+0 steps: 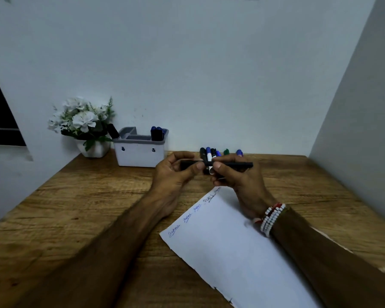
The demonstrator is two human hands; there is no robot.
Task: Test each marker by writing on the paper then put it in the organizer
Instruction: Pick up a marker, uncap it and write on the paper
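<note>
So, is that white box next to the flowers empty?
No, blue markers stand upright in the right end of the white box.

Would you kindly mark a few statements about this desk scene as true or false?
1. The left hand and right hand both hold the black marker. True.
2. The organizer holds no markers. False: blue markers stand in it.
3. The paper already bears writing. True.
4. The flower pot stands right of the organizer. False: it stands on the organizer's left.
</note>
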